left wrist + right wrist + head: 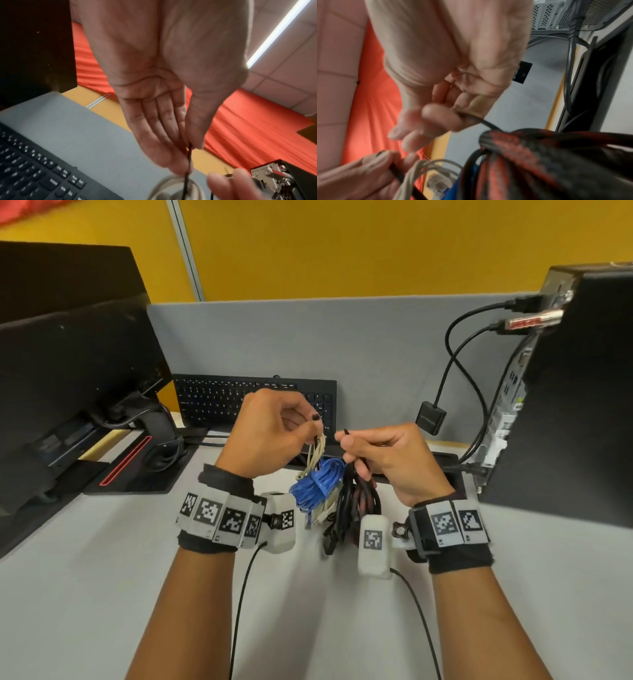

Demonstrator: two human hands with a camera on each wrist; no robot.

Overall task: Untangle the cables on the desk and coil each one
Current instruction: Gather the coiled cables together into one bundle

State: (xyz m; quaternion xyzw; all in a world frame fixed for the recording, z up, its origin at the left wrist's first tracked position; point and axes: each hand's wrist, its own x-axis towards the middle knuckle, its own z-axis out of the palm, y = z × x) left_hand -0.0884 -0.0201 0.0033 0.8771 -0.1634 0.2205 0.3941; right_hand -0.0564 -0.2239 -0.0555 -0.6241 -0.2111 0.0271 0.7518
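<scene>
A tangle of cables hangs above the white desk (pixel 102 559) between my hands: beige loops (pixel 317 453), a blue coil (pixel 317 484) and black and red-black braided cables (pixel 359 498). My left hand (pixel 313 422) pinches a thin black wire (pixel 189 155) between thumb and fingers, with the beige loops (pixel 164 186) hanging just below. My right hand (pixel 346 440) pinches another thin black wire end (pixel 477 120) that runs into the red-black braided bundle (pixel 522 155). I cannot tell whether both wire ends belong to one cable. The lowest cable ends touch the desk.
A black keyboard (pixel 253 402) leans against the grey partition (pixel 342 337) behind the hands. A monitor (pixel 78 364) stands at the left, a computer tower (pixel 565 405) at the right with plugged black cables and a hanging black adapter (pixel 431 417).
</scene>
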